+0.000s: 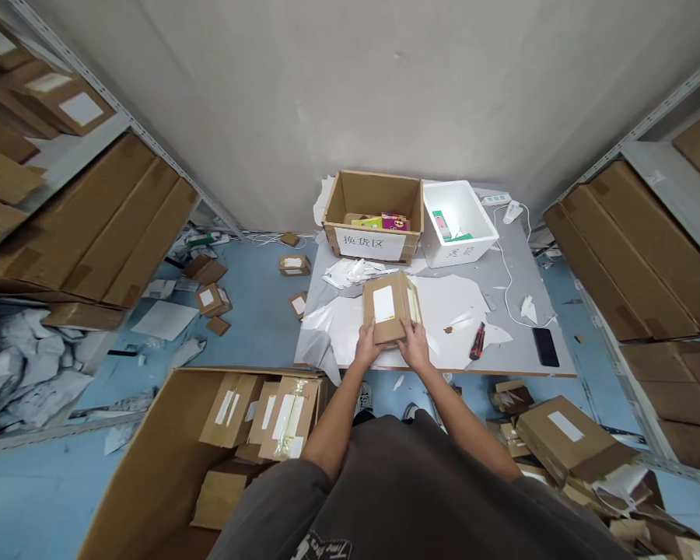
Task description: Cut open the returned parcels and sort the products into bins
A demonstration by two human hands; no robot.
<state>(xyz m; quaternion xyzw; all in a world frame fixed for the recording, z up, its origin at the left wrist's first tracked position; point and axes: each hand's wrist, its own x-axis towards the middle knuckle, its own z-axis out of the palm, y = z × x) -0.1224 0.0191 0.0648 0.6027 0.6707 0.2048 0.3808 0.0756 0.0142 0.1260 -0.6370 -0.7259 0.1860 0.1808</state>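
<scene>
Between my two hands is a small cardboard box (393,299) with a white label on its top and clear tape along its right side. My left hand (367,344) grips its near left corner, fingers closed on the edge. At the near right corner my right hand (413,344) holds it too, thumb on top. The box is over the near part of the table, on or just above white paper (455,295); I cannot tell which. To the right lies a red and black utility knife (477,341). Crumpled white paper (353,272) is behind the box.
At the table's back stand an open cardboard bin (373,243) and a white foam box (458,253), both holding small packages. A phone (545,347) lies at the right edge. A large carton (145,435) of parcels is at my left; opened boxes (572,435) pile up right.
</scene>
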